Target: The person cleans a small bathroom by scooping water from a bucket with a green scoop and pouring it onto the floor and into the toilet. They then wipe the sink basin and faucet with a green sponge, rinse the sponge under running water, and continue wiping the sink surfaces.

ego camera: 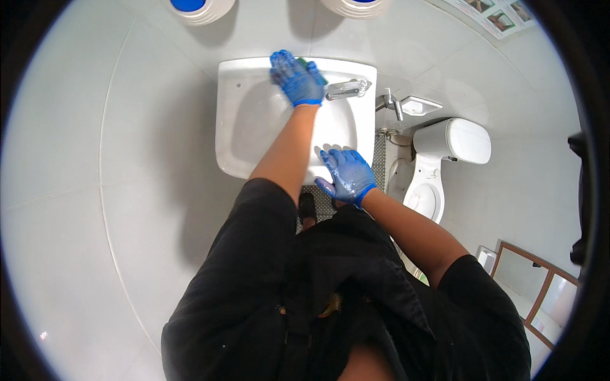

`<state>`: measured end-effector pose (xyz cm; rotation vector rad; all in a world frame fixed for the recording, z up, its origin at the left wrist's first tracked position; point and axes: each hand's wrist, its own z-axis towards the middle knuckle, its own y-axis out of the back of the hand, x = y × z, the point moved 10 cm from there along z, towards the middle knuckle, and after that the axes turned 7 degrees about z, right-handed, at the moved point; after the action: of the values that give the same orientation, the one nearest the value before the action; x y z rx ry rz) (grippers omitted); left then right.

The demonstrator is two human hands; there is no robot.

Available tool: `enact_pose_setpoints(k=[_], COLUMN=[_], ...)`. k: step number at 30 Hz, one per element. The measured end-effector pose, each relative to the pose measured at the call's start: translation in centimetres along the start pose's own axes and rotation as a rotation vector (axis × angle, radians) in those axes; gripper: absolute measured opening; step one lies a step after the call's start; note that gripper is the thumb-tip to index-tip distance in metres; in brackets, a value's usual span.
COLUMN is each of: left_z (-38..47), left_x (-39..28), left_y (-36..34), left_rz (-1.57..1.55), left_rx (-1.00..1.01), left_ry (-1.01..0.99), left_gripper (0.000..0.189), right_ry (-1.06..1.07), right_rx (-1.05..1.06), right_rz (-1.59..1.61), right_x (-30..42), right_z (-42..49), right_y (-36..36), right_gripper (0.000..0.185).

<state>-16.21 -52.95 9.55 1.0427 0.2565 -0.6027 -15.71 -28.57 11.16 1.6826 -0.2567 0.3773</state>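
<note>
A white ceramic washbasin (343, 131) is mounted on the wall before me. My left hand (298, 82), in a wet blue glove, presses palm down on a green scouring pad (302, 62) at the basin's back rim; only the pad's edges show beside the fingers. Just right of this hand is the chrome tap (348, 89). My right hand (349, 176), in a blue glove with whitish suds on it, rests over the basin's front right rim, fingers spread, and no object is seen in it.
To the right are a chrome valve (391, 105), a white soap dish (421, 105) and a white toilet (431, 166). Two white wall-mounted units (202, 14) with blue parts hang above the basin. A brown-framed window or mirror (536, 285) is at lower right. Patterned mat or flooring (379, 159) lies below.
</note>
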Motion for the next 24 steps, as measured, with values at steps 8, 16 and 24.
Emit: enact_pose_setpoints(k=[8,16,24], left_z=[4.0,-1.4,2.9], left_x=[5.8,-4.3,-4.1], left_y=[4.1,2.2,3.3], left_rz=[0.237,0.052,0.076], left_rx=[-0.333,-0.225,0.305], left_ry=[0.236,-0.664,-0.954], left_gripper=[0.036,0.031,0.029], right_ry=[0.000,-0.009,0.026], right_rx=[-0.044,-0.018,-0.020], right_rz=[0.019,0.022,0.009], right_x=[-0.8,-0.8,-0.7], right_z=[-0.3,-0.4,-0.4], right_y=[-0.1,0.1,0.1], right_gripper=[0.077,0.072,0.072])
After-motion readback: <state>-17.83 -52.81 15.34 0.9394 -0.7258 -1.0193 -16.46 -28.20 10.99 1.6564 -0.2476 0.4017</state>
